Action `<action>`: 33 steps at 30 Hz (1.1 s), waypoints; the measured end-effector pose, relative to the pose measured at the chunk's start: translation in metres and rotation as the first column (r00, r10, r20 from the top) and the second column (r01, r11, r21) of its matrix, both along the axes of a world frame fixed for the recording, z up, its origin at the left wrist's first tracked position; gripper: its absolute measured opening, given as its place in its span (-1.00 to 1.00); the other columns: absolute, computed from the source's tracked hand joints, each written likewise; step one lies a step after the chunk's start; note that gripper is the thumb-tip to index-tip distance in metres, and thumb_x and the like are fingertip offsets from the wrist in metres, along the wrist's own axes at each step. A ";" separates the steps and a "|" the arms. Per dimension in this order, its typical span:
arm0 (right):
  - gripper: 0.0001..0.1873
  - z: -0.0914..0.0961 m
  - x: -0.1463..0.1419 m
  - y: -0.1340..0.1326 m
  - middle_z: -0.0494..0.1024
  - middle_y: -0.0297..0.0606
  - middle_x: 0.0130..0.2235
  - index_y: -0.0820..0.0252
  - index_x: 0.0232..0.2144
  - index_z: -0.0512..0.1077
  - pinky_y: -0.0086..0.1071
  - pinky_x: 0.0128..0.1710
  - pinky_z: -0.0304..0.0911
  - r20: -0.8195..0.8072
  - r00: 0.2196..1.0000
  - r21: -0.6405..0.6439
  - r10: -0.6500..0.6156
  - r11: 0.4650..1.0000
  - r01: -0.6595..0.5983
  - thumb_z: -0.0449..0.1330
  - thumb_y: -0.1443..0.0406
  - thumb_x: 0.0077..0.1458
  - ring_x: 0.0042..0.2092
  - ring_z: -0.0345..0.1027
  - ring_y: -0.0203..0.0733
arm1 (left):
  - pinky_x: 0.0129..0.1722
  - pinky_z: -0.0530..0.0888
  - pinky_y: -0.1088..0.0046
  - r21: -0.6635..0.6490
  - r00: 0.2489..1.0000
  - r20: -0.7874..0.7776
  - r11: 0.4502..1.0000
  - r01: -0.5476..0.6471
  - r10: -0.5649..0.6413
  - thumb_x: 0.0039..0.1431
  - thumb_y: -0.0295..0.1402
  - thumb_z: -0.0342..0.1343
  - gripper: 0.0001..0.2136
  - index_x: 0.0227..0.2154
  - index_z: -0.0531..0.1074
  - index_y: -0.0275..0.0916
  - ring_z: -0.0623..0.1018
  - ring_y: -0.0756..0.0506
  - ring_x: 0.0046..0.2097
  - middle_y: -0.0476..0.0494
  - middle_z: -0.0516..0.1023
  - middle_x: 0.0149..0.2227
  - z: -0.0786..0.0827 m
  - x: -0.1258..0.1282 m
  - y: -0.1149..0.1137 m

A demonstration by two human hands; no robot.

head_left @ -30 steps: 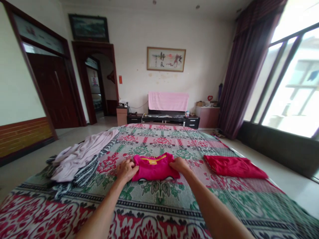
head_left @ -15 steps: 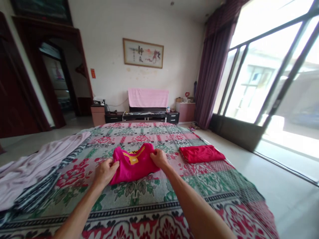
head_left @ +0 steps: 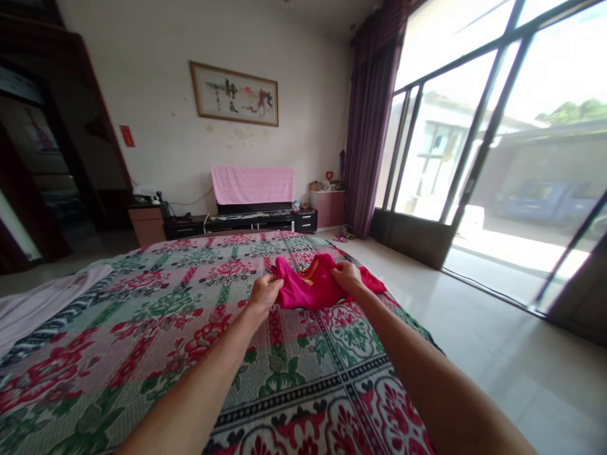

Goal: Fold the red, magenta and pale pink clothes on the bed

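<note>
A bright pink shirt (head_left: 308,292) with a yellow neckline is stretched between my two hands over the patterned bedspread (head_left: 190,316). My left hand (head_left: 266,293) pinches its left edge, fingers closed. Gripping the upper right edge is my right hand (head_left: 347,277), also closed on the cloth. Just beyond my right hand a red folded garment (head_left: 373,280) lies near the bed's right edge, partly hidden behind the pink shirt and my hand.
Pale pink cloth (head_left: 52,297) and a dark striped cloth (head_left: 57,322) lie at the bed's left side. Past the bed's far end stands a low black cabinet (head_left: 303,221), with a pink towel (head_left: 253,184) above it. Glass doors (head_left: 436,145) are at the right.
Both hands have carried the pink shirt rightward across the bed, close to the red folded garment, which it now partly covers. The view has turned to the right.
</note>
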State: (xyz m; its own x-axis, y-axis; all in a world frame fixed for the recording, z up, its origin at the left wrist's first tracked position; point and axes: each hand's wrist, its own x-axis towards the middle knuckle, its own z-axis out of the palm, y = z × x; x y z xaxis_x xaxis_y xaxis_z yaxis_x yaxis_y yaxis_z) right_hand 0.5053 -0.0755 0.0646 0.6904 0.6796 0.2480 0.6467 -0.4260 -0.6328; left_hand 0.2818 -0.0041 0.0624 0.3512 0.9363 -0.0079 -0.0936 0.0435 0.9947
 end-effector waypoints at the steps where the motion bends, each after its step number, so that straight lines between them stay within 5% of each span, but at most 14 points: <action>1: -0.70 0.000 0.014 -0.003 0.57 -0.25 -0.38 0.22 -0.32 0.56 -0.50 -0.47 0.08 0.010 1.000 -0.011 -0.022 1.000 0.022 0.09 0.22 -0.03 -0.37 0.36 -0.26 | -0.58 0.33 0.58 -0.018 1.000 0.007 1.000 0.019 -0.018 -0.16 -0.45 0.11 -0.91 -0.49 0.38 -0.28 0.42 0.04 -0.60 0.03 0.44 -0.63 -0.001 0.014 -0.001; 9: -0.64 0.015 0.083 -0.024 0.55 -0.14 -0.21 0.22 -0.17 0.51 -0.43 -0.30 0.15 0.111 0.970 -0.006 -0.219 0.975 0.221 0.10 0.24 -0.01 -0.19 0.36 -0.14 | -0.48 0.40 0.54 -0.115 0.977 0.006 0.971 0.212 -0.212 -0.10 -0.51 0.08 -0.68 -0.19 0.39 -0.31 0.46 0.05 -0.53 -0.03 0.50 -0.52 -0.006 0.085 -0.013; 12: -0.55 0.010 0.079 -0.029 0.46 -0.06 -0.06 0.26 -0.02 0.41 -0.38 -0.21 0.16 0.181 0.940 0.053 -0.289 0.957 0.284 0.07 0.25 0.03 -0.11 0.33 -0.11 | -0.45 0.39 0.55 -0.121 0.960 -0.053 0.956 0.267 -0.275 -0.14 -0.51 0.12 -0.66 -0.20 0.42 -0.29 0.48 0.04 -0.48 -0.04 0.53 -0.48 -0.020 0.086 -0.018; 17: -0.64 -0.003 0.033 -0.021 0.46 -0.13 -0.06 0.19 -0.11 0.45 -0.35 -0.14 0.12 0.300 0.949 0.107 -0.097 0.992 0.068 0.01 0.34 0.06 -0.10 0.32 -0.12 | -0.46 0.36 0.55 -0.045 0.948 -0.186 0.966 0.255 -0.259 -0.09 -0.42 0.11 -0.71 -0.22 0.47 -0.30 0.51 -0.01 -0.39 -0.13 0.57 -0.38 -0.041 0.058 -0.014; 21: -0.69 -0.010 -0.027 -0.007 0.51 -0.21 -0.13 0.15 -0.21 0.49 -0.36 -0.09 0.09 0.359 0.928 0.133 0.095 0.979 -0.152 0.00 0.37 0.06 -0.10 0.30 -0.15 | -0.35 0.41 0.49 0.184 0.864 -0.487 0.952 0.243 -0.126 -0.02 -0.37 0.05 -0.75 -0.26 0.51 -0.26 0.55 -0.07 -0.30 -0.13 0.59 -0.36 -0.046 0.004 0.004; 25: -0.71 -0.021 -0.093 0.008 0.54 -0.27 -0.24 0.12 -0.24 0.49 -0.43 -0.13 0.10 0.374 0.866 0.088 0.333 0.917 -0.390 0.02 0.38 0.05 -0.17 0.34 -0.22 | -0.10 0.39 0.43 0.497 0.681 -0.704 0.824 0.273 0.199 0.02 -0.41 -0.05 -0.74 -0.33 0.55 -0.19 0.54 -0.10 -0.15 -0.10 0.60 -0.22 -0.056 -0.085 0.029; 29: -0.72 -0.032 -0.153 0.023 0.57 -0.26 -0.27 0.14 -0.31 0.52 -0.50 -0.20 0.14 0.323 0.763 -0.027 0.560 0.811 -0.584 0.02 0.41 0.02 -0.22 0.38 -0.26 | -0.03 0.36 0.44 0.634 0.507 -0.743 0.703 0.322 0.438 0.02 -0.45 -0.09 -0.71 -0.33 0.54 -0.16 0.51 -0.09 -0.12 -0.10 0.56 -0.17 -0.068 -0.194 0.046; 33: -0.69 -0.041 -0.208 0.043 0.59 -0.24 -0.26 0.16 -0.31 0.54 -0.52 -0.21 0.15 0.251 0.723 -0.065 0.644 0.756 -0.651 0.03 0.45 -0.02 -0.21 0.41 -0.26 | -0.01 0.34 0.42 0.668 0.309 -0.737 0.718 0.194 0.602 0.07 -0.39 -0.09 -0.72 -0.27 0.52 -0.18 0.50 -0.11 -0.11 -0.15 0.55 -0.17 -0.068 -0.288 0.042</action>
State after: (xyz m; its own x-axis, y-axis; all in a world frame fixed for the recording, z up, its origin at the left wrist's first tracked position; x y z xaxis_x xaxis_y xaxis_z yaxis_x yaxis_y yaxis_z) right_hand 0.2970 -0.0327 0.0235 -0.0009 0.9295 0.3688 0.8912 0.1680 -0.4213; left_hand -0.0067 0.0379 -0.0058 0.2827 0.8867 0.3659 0.9057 -0.3723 0.2026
